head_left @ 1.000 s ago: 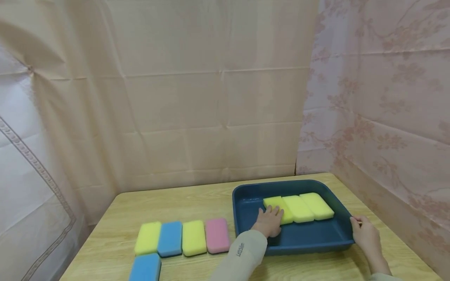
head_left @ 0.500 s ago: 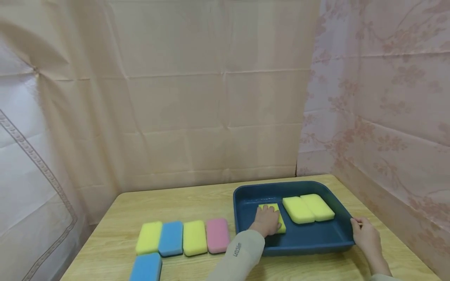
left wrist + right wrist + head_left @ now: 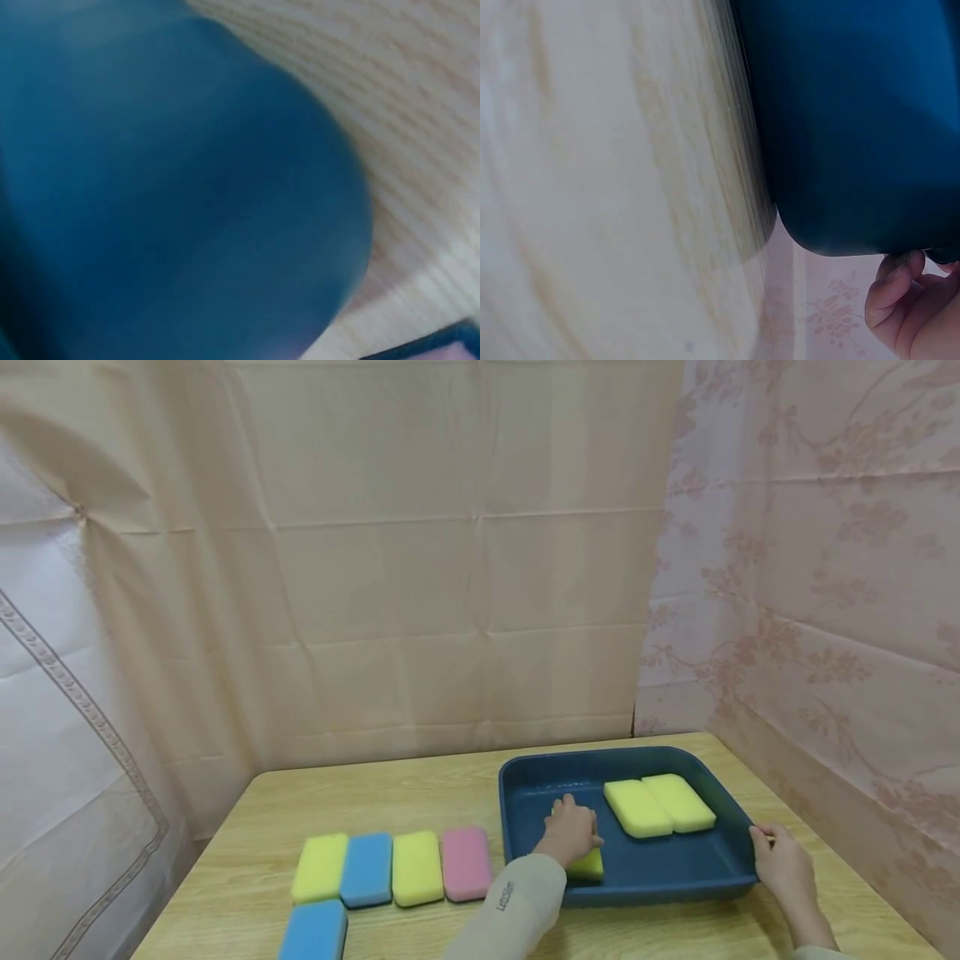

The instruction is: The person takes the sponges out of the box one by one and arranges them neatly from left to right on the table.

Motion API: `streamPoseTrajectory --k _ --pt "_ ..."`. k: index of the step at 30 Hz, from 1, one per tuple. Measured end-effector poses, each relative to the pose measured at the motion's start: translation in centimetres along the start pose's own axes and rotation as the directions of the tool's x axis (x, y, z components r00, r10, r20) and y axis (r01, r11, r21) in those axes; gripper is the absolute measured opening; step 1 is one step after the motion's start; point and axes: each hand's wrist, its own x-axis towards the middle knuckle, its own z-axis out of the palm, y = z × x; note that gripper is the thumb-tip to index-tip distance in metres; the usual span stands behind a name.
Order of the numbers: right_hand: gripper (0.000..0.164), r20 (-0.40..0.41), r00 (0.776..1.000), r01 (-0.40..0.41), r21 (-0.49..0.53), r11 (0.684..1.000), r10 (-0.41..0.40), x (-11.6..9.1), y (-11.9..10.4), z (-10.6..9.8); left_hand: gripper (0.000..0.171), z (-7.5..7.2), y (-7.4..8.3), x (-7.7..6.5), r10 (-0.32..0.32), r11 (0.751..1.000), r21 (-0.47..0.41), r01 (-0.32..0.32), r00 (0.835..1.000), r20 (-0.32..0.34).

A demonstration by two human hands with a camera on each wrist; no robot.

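Inside the dark blue tray (image 3: 675,889), my left hand (image 3: 570,835) grips a yellow sponge (image 3: 587,865) from above, near the tray's left front corner. The palm and fingers hide most of that sponge. Two more yellow sponges, a left one (image 3: 637,808) and a right one (image 3: 679,802), lie side by side in the tray's right half. At the right end, my right hand (image 3: 783,864) pinches the tray's rim. The right wrist view shows its curled fingers (image 3: 896,281) at the tray's edge. Blue tray wall (image 3: 187,187) fills most of the left wrist view.
Left of the tray, a row on the wooden table (image 3: 360,797) holds a yellow sponge (image 3: 320,868), a blue sponge (image 3: 366,870), another yellow sponge (image 3: 417,868) and a pink sponge (image 3: 466,863). A second blue sponge (image 3: 313,931) lies nearer the front. Curtains (image 3: 450,568) hang behind.
My left hand has drawn the leftmost yellow sponge away from the other two, leftward and toward the tray's front. The right hand stays on the rim.
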Motion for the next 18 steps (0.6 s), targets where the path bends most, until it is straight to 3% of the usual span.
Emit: streamPoseTrajectory --k 4,11,15,18 --pt "0.032 0.0 1.0 0.009 0.001 1.0 -0.009 0.04 0.09 0.04 0.027 0.14 0.17 -0.23 -0.033 0.999 -0.02 0.032 0.999 -0.02" --pt "0.032 -0.008 1.0 0.02 -0.001 1.0 -0.02 -0.05 0.17 0.09 0.033 0.49 0.05 -0.32 -0.028 0.998 -0.051 0.026 0.999 -0.044" --pt "0.031 -0.019 1.0 0.024 -0.003 1.0 -0.024 -0.13 0.14 0.06 0.07 0.62 -0.03 -0.22 -0.132 0.991 -0.027 0.13 0.989 -0.071" --pt "0.031 -0.021 0.999 0.026 0.0 1.0 -0.026 -0.13 0.15 0.06 0.093 0.66 -0.06 -0.19 -0.255 0.967 -0.013 0.255 0.964 -0.068"
